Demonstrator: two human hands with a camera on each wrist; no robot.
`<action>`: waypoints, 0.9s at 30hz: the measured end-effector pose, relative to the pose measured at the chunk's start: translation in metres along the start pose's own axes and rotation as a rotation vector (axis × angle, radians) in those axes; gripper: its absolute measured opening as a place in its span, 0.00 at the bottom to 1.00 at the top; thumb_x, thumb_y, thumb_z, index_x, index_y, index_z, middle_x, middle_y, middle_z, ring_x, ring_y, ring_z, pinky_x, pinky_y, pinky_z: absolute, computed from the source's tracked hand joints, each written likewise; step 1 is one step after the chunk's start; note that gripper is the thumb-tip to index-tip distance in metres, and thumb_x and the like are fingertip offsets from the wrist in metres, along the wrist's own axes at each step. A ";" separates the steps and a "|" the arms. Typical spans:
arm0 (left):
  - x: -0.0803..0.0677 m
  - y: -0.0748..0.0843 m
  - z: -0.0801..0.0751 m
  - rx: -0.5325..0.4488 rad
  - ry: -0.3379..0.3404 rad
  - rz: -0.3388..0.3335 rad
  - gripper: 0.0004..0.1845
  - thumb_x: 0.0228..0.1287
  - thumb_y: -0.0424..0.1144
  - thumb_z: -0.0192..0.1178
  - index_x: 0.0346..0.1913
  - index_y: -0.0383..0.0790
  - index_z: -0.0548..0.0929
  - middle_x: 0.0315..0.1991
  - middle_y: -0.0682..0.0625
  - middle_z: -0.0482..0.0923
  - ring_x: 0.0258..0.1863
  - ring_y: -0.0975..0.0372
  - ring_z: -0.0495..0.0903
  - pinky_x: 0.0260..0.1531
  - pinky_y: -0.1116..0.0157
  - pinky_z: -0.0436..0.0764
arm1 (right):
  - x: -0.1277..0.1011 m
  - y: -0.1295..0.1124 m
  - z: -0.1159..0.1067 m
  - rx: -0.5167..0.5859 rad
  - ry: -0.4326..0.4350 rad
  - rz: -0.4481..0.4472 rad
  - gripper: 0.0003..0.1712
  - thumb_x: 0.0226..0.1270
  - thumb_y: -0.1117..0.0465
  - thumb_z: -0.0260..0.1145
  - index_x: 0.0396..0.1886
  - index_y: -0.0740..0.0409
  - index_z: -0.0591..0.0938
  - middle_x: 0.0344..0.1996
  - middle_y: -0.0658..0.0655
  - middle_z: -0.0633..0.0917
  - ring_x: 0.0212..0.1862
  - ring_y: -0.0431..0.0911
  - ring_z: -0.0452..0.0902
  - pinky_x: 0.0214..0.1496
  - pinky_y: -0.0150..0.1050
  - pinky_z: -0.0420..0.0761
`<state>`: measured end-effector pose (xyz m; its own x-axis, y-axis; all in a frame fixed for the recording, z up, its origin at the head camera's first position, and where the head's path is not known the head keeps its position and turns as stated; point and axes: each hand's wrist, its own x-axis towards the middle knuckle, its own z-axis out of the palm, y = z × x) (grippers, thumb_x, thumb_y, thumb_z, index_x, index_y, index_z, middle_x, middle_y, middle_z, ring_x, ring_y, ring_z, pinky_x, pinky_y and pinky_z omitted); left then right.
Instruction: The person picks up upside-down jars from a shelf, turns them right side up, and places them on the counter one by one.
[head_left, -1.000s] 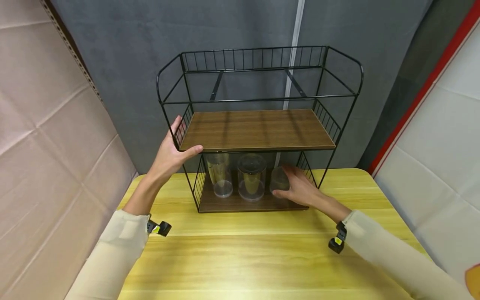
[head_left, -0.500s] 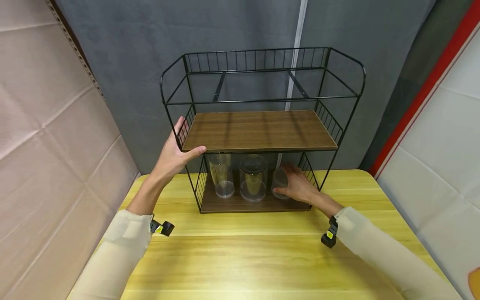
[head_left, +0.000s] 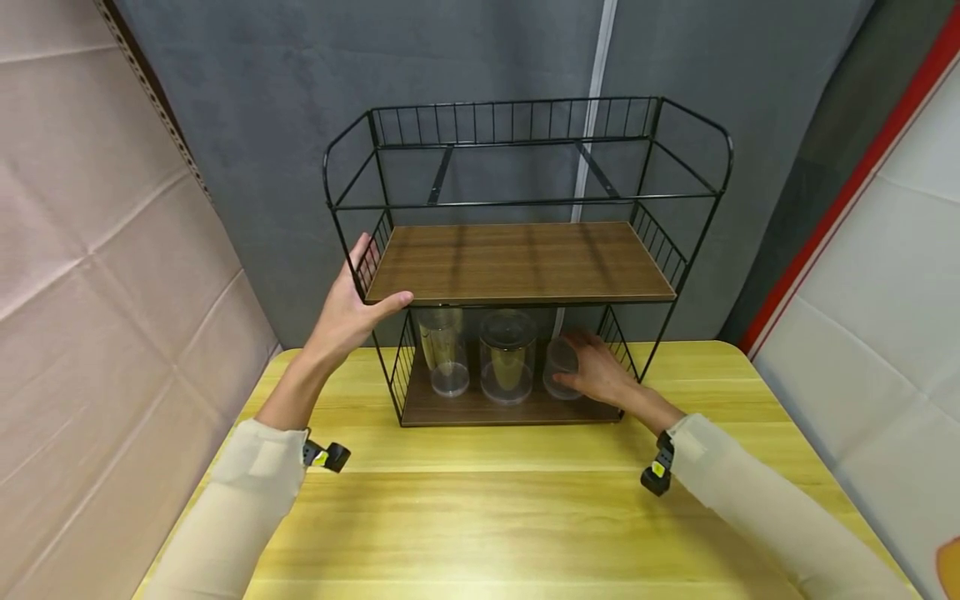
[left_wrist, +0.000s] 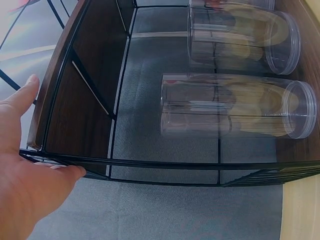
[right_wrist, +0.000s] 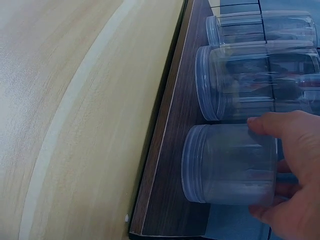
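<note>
Nearest the person lies the yellow wooden surface (head_left: 465, 517), and at 12 o'clock on it stands a black wire rack (head_left: 525, 258). Low in the rack, the right hand (head_left: 602, 371) reaches in from 4 o'clock, its fingers curved round a short clear jar (right_wrist: 232, 170). That jar stands upright near the right end of the lower shelf (head_left: 510, 417). Just beside it, at its 9 o'clock, is a wide clear jar (head_left: 507, 367), and further the same way a tall clear jar (head_left: 450, 379).

Up at 10 o'clock from the jars, the left hand (head_left: 347, 315) rests on the rack's side, thumb spread wide from fairly straight fingers and lying along the middle shelf's front edge. Beyond the rack hangs a grey cloth (head_left: 480, 50).
</note>
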<state>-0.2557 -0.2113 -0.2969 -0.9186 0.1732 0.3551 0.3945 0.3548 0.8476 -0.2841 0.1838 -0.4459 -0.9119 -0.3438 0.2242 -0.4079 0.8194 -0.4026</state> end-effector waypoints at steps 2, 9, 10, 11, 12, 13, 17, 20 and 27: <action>0.000 0.000 0.001 0.000 0.001 -0.001 0.58 0.70 0.44 0.73 0.87 0.55 0.40 0.88 0.53 0.39 0.85 0.62 0.45 0.84 0.58 0.50 | -0.001 0.000 0.000 0.004 0.000 0.003 0.44 0.66 0.53 0.79 0.75 0.70 0.72 0.72 0.76 0.72 0.72 0.73 0.68 0.69 0.68 0.75; 0.001 -0.001 0.002 0.004 0.001 -0.002 0.58 0.70 0.44 0.73 0.88 0.55 0.40 0.87 0.54 0.40 0.85 0.61 0.45 0.84 0.58 0.51 | -0.007 -0.001 -0.002 0.017 0.006 -0.003 0.44 0.66 0.54 0.79 0.74 0.72 0.72 0.72 0.76 0.72 0.71 0.72 0.70 0.67 0.67 0.77; 0.001 -0.001 0.002 0.005 0.001 -0.003 0.58 0.70 0.45 0.73 0.88 0.55 0.40 0.87 0.54 0.40 0.85 0.61 0.45 0.84 0.57 0.51 | -0.007 -0.002 -0.003 0.017 0.007 -0.008 0.44 0.66 0.54 0.79 0.74 0.72 0.73 0.71 0.76 0.73 0.70 0.72 0.70 0.66 0.67 0.78; 0.001 -0.001 0.002 0.006 0.001 -0.002 0.58 0.70 0.45 0.73 0.88 0.55 0.40 0.87 0.54 0.41 0.85 0.61 0.45 0.84 0.57 0.51 | -0.008 -0.002 -0.004 0.020 0.011 -0.014 0.43 0.65 0.54 0.79 0.73 0.72 0.73 0.70 0.76 0.74 0.70 0.72 0.71 0.66 0.67 0.78; 0.001 -0.001 0.002 0.009 0.002 -0.003 0.58 0.70 0.45 0.73 0.87 0.55 0.40 0.87 0.53 0.41 0.85 0.61 0.45 0.84 0.57 0.51 | -0.009 -0.002 -0.004 0.020 0.014 -0.022 0.43 0.65 0.55 0.79 0.73 0.72 0.74 0.70 0.76 0.74 0.69 0.72 0.72 0.65 0.66 0.79; 0.001 -0.001 0.002 0.011 0.002 -0.004 0.58 0.70 0.45 0.73 0.87 0.55 0.40 0.87 0.54 0.41 0.85 0.61 0.46 0.84 0.57 0.51 | -0.010 -0.003 -0.005 0.024 0.015 -0.029 0.43 0.65 0.55 0.79 0.73 0.72 0.74 0.69 0.76 0.75 0.68 0.71 0.73 0.65 0.66 0.79; 0.000 0.000 0.001 0.014 0.009 0.007 0.57 0.70 0.44 0.73 0.87 0.54 0.41 0.87 0.53 0.41 0.85 0.61 0.46 0.84 0.57 0.51 | -0.013 -0.006 -0.010 0.034 0.025 -0.061 0.41 0.64 0.57 0.80 0.71 0.71 0.75 0.67 0.74 0.77 0.65 0.70 0.76 0.62 0.65 0.81; -0.001 0.000 0.001 0.006 0.013 0.020 0.57 0.70 0.43 0.73 0.87 0.54 0.41 0.88 0.52 0.41 0.85 0.62 0.46 0.84 0.58 0.51 | -0.015 -0.009 -0.014 0.032 0.034 -0.087 0.40 0.63 0.57 0.80 0.70 0.71 0.77 0.65 0.74 0.79 0.63 0.69 0.78 0.60 0.64 0.83; -0.008 -0.003 0.003 0.003 0.082 0.090 0.56 0.70 0.39 0.72 0.87 0.51 0.42 0.87 0.54 0.42 0.85 0.63 0.45 0.84 0.57 0.52 | -0.022 -0.015 -0.019 0.007 0.055 -0.151 0.41 0.60 0.56 0.83 0.68 0.72 0.78 0.64 0.73 0.80 0.64 0.67 0.78 0.61 0.62 0.82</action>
<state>-0.2493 -0.2110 -0.3041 -0.8782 0.1287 0.4606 0.4751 0.3445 0.8097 -0.2574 0.1877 -0.4284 -0.8362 -0.4372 0.3311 -0.5410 0.7567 -0.3670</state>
